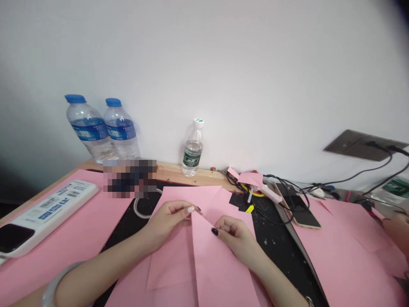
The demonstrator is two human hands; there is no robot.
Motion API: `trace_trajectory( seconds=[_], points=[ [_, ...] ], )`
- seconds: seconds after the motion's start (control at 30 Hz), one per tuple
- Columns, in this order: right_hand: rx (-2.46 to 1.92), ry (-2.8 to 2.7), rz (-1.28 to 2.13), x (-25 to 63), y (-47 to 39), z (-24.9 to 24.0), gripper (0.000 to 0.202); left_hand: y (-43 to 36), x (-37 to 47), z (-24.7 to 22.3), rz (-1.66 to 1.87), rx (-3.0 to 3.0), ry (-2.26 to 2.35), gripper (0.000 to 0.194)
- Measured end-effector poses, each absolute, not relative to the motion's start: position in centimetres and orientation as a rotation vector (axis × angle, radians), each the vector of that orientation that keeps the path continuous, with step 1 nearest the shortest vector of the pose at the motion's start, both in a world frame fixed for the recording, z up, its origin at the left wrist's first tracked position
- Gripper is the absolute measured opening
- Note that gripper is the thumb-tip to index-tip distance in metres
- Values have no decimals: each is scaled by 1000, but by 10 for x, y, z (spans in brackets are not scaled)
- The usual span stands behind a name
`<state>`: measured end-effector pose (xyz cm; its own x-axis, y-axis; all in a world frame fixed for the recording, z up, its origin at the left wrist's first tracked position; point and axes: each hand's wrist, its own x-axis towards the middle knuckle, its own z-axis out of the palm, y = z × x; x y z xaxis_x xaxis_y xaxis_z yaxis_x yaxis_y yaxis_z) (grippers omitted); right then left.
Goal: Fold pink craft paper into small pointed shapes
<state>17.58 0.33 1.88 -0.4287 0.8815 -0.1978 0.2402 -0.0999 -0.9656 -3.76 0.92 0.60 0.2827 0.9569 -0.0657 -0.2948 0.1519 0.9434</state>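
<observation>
1. At the middle of the near edge of the table point(169, 169), two hands hold one folded pink sheet point(220, 268). The left hand point(169, 221) pinches its top tip. The right hand point(238, 238) pinches its slanted side.

2. It looks like the folding or lining-up part. I think a next move needs soft, steady fingers, so the paper doesn't bend wrong.

3. More pink paper point(174, 268) lies under the folded sheet, on one black mat point(277, 256). The sheets overlap, so I can't count them all.

4. Just left of that paper is one white ring point(135, 208). By the table's left edge, one long white thing with a dark end point(54, 213) sits on a big pink sheet point(96, 217).

5. To the right are one yellow tag point(250, 209), one pale tool point(271, 194), black cords point(287, 219) and one phone point(298, 207).

6. Along the far edge stand three bottles: two with blue caps point(91, 132) point(121, 130) and one small one with a white cap point(191, 155). A fourth bottle point(396, 187) is by the far right corner.

7. At the right edge, another person's hand point(398, 228) is near other pink sheets point(335, 256).
</observation>
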Motion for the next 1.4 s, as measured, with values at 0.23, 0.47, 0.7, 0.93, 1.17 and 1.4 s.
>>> trace_trajectory(
  seconds=[0.23,0.47,0.7,0.93,1.17,1.4],
  points=[
    [-1237,-1786,1437,177,4,22,25,9,-38,7,888,1315,1021,14],
    [-1292,-1896,1272,179,5,24,19,11,-38,5,837,1469,1107,11],
    [-1289,-1663,1229,176,4,19,13,2,-30,7,837,1162,881,77],
    [-1106,-1491,1336,174,0,16,16,-11,-23,11,796,1414,1013,59],
    [-1080,-1544,1324,178,3,22,6,-2,-28,10,952,1373,1074,22],
    [-1037,-1460,1367,180,4,25,13,-9,-25,9,968,1326,1088,42]
  ],
)
